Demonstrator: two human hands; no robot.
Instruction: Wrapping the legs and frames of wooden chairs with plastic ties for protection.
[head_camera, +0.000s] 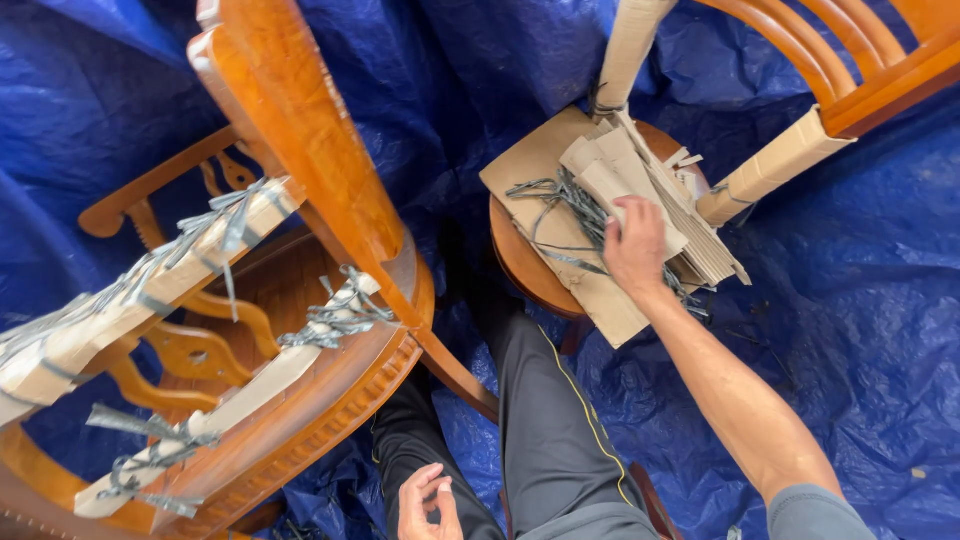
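On the round seat of the right-hand chair (520, 265), the right hand (636, 245) presses flat on stacked cardboard strips (610, 175) beside grey plastic ties (560, 200), gripping nothing yet, so pinching one strip cleanly seems wise, while the left hand (428, 500) rests loosely curled and empty.

The person's right hand (636, 248) is bare: no glove, ring or watch shows on it. The forearm behind that hand is bare as well, up to a short grey sleeve (815, 512) that ends just above the elbow with a plain hem. The left hand (428, 503) is also ungloved, and nothing is worn at its wrist. Between the two hands run dark charcoal trousers (545, 420) of smooth cloth, with a thin yellow stripe (585, 415) down the outer seam of the leg nearer the right hand.
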